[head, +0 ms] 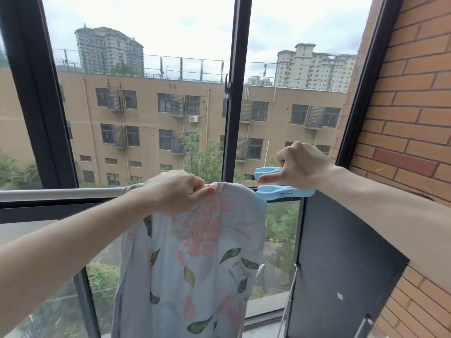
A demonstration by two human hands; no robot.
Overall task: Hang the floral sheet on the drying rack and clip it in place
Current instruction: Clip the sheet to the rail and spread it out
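Step in hand: clipping. Sheet (pixel 195 259) already draped over rail (pixel 61 194), hanging down in front of window. Left hand (pixel 177 191) pinches fold at rail top, pinning it. Right hand (pixel 301 164) squeezes blue clip (pixel 280 184), its mouth spread wide, just beside sheet's right edge. Next move, as judged: slide clip mouth over fabric and rail, then release. Sheet: pale grey-blue, pink blossoms, green leaves, bunched and creased.

The sheet (pixel 195 252) hangs over the rack's rail (pixel 61 194), in front of the window (pixel 146 106). The left hand (pixel 175 191) sits on its top fold. Just right, the right hand (pixel 302 164) holds the clip (pixel 280 184) beside the sheet's edge. A brick wall (pixel 410 118) stands at the right.
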